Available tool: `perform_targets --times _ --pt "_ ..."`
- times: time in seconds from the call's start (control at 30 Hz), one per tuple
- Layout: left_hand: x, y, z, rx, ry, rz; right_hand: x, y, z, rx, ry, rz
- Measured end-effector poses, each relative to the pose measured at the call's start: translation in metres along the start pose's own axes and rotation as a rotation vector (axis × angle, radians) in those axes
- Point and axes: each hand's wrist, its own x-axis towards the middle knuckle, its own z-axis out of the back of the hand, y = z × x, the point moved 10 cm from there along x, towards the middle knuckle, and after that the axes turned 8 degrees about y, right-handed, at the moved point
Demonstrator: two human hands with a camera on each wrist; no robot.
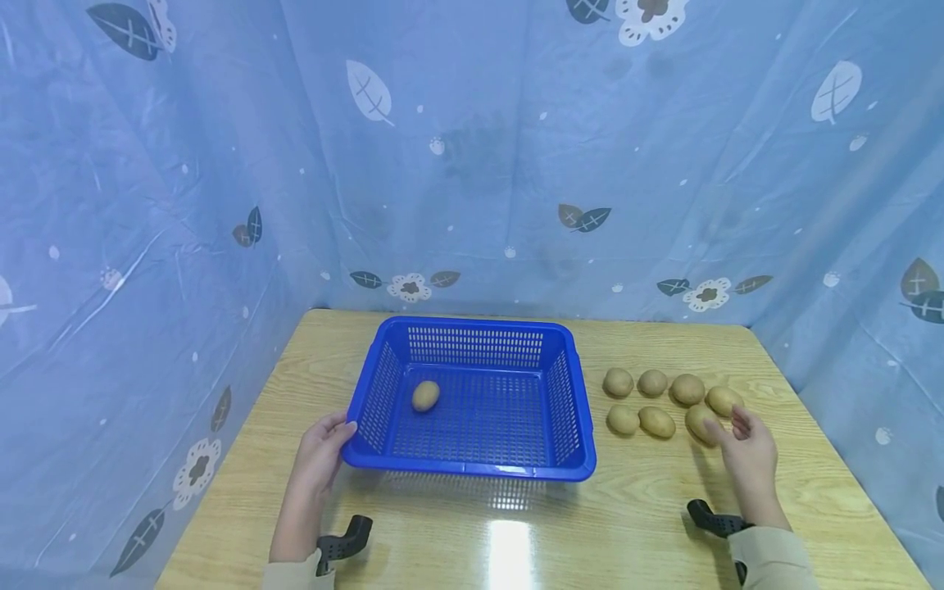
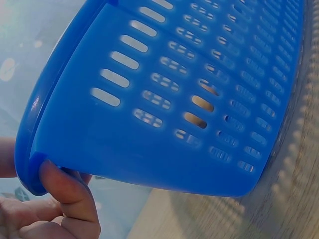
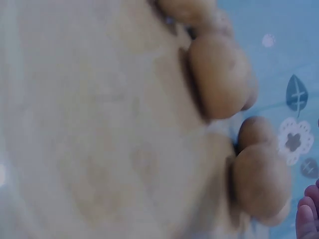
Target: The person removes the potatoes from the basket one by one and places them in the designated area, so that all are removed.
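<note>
A blue plastic basket [image 1: 472, 473] with slotted walls stands on the table, one potato [image 1: 425, 396] lying inside toward its left. My left hand [image 1: 320, 451] grips the rim at the basket's near left corner; in the left wrist view its fingers [image 2: 70, 194] curl at the rim's edge. To the basket's right, several potatoes lie in two rows. My right hand [image 1: 748, 455] hovers at the right end of the near row, thumb and fingers spread apart. Its thumb overlaps the rightmost near potato [image 1: 701, 423] in the head view. Only fingertips [image 3: 306, 221] show in the right wrist view.
The far row ends at the right with a potato [image 1: 724, 400] close beyond my right fingers. A wood-grain table [image 1: 420, 541] carries everything. Blue patterned curtains [image 1: 472, 164] hang behind it and along both sides. Black wrist mounts [image 1: 347, 541] stick out from both forearms.
</note>
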Motion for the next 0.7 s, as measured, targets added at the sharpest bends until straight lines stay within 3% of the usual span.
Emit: perform_targets --times 0.33,0.7 --pt "0.000 -0.001 -0.001 -0.007 0.004 -0.008 -0.002 0.049 -0.001 0.049 -0.044 0.164" --pt "0.001 -0.001 -0.001 -0.004 0.006 -0.005 -0.009 0.101 -0.022 0.076 0.015 0.270"
